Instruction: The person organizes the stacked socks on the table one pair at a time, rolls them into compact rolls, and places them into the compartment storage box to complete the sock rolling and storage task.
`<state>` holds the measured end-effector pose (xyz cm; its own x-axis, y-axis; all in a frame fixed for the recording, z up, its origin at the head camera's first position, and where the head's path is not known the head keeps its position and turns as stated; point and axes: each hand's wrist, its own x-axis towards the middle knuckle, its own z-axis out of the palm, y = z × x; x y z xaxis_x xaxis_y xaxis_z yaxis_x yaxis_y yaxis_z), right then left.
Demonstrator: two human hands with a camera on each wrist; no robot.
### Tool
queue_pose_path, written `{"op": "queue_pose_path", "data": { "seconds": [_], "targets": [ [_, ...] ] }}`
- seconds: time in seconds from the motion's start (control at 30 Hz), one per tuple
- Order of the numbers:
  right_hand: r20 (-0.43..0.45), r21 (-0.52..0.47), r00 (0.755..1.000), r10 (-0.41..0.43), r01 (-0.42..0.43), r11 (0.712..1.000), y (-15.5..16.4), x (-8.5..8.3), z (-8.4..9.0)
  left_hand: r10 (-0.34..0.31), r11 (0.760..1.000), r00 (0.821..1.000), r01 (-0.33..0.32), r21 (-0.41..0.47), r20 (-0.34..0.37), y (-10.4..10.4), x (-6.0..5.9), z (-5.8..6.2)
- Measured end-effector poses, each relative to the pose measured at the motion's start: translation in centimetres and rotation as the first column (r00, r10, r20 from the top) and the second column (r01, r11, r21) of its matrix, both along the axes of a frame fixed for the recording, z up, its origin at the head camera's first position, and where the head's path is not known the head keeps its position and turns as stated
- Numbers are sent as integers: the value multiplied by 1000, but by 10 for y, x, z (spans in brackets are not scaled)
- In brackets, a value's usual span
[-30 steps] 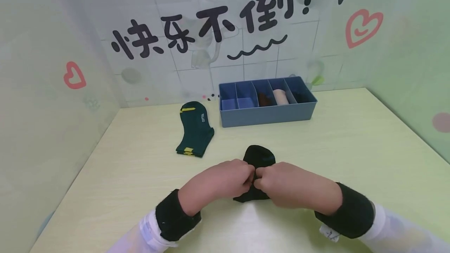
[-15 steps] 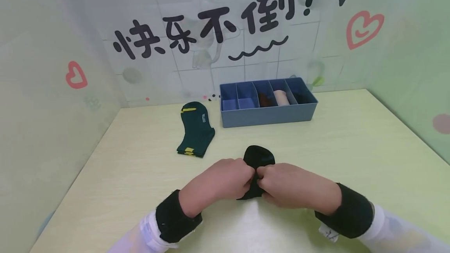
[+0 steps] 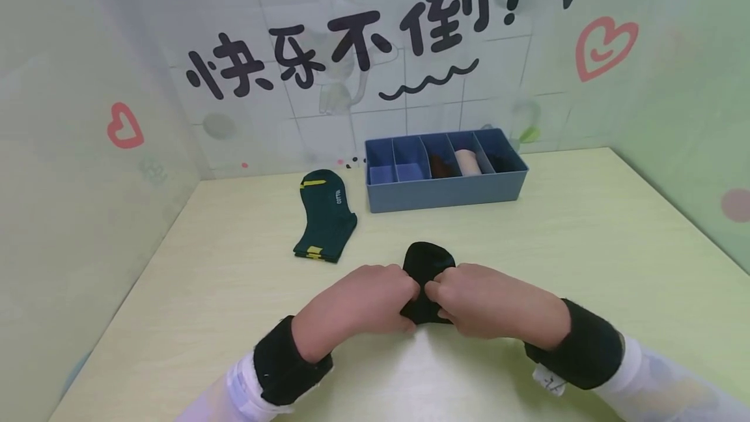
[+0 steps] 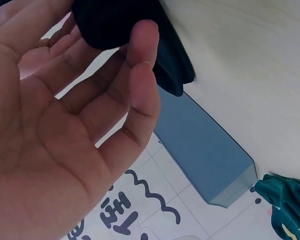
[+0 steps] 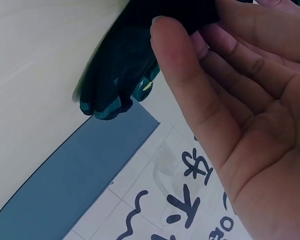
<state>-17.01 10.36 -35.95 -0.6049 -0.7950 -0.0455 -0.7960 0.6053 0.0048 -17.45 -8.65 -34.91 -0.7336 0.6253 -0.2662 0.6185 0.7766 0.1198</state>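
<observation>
A black sock (image 3: 426, 259) lies on the table in front of the person, its rounded end pointing away. From its left side my left hand (image 3: 375, 298) grips it, fingers curled at the cloth. My right hand (image 3: 486, 301) pinches it from the right, knuckles close to the left ones. Fingertips of the left hand (image 4: 65, 115) meet the dark cloth (image 4: 112, 22) in the left wrist view. In the right wrist view, the sock (image 5: 125, 55) hangs past the thumb of the right hand (image 5: 240, 110). The hands hide the sock's middle.
Dark green socks (image 3: 328, 220) with yellow marks lie flat at the back left. A blue divided box (image 3: 445, 198) stands by the back wall, holding a brown item (image 3: 441, 167), a pale pink roll (image 3: 467, 163) and a dark item (image 3: 501, 163). Printed walls enclose the table.
The black sock's near edge has drawn in away from the person, so it looks shorter. My right hand has shifted slightly up, the left slightly left. The green socks and box have stayed put.
</observation>
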Motion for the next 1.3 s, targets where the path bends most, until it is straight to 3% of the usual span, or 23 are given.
{"op": "queue_pose_path", "data": {
  "seconds": [0.17,0.3,0.47,0.53,0.6,0.67,0.73,0.8,0.87,0.93,1.03,1.17,1.3],
  "targets": [
    [-24,19,1000,18,-17,1000,0,0,1,-20,1000,1000,20,-5,-19,1,-1,-1],
    [-132,55,987,94,-87,995,1,3,0,-49,999,998,48,-26,-35,1,-1,-1],
    [-339,47,928,151,-143,989,2,8,-8,-90,995,993,87,-48,-81,0,-1,-3],
    [-393,38,907,153,-151,988,1,8,-10,-100,994,990,96,-44,-96,0,-1,-4],
    [-404,38,902,151,-149,988,1,7,-12,-103,994,989,101,-33,-101,0,-2,-5],
    [-376,42,914,149,-144,989,2,6,-12,-98,995,992,97,-12,-83,0,-3,-6],
    [-294,28,946,135,-132,991,3,4,-11,-82,996,996,83,17,-39,1,-3,-6],
    [-164,3,981,108,-109,994,4,1,-9,-67,997,998,66,47,12,1,-3,-6],
    [-13,-35,997,72,-73,997,5,-3,-6,-59,996,998,57,64,35,1,-3,-5],
    [125,-64,992,32,-24,998,6,-7,-4,-70,996,997,70,56,13,1,-3,-4],
    [245,-77,969,-12,32,997,6,-12,-2,-92,995,995,93,25,-40,1,-1,-2],
    [304,-64,949,-81,105,992,6,-12,-1,-117,993,990,116,-14,-81,2,0,-1],
    [293,-75,951,-95,122,990,6,-11,-2,-137,991,985,137,-13,-107,3,0,-3]
  ]
}}
